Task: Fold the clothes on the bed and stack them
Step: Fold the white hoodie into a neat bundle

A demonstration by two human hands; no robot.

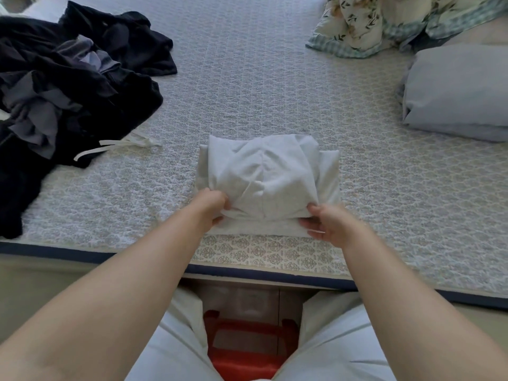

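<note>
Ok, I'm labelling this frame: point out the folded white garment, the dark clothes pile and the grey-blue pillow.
folded white garment [264, 177], head view, middle of top layer
dark clothes pile [68, 86], head view, pile's centre
grey-blue pillow [456, 89], head view, its top face

Soft, even daylight, brighter toward the upper left of the frame; shadows faint. Wide-angle bending curves the lower edges. Slight overall softness, mild blur at lower centre.

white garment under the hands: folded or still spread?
Folded. The white cotton garment sits as a compact layered bundle on the patterned quilted bedspread, left hand and right hand each pinching a near corner.
</note>
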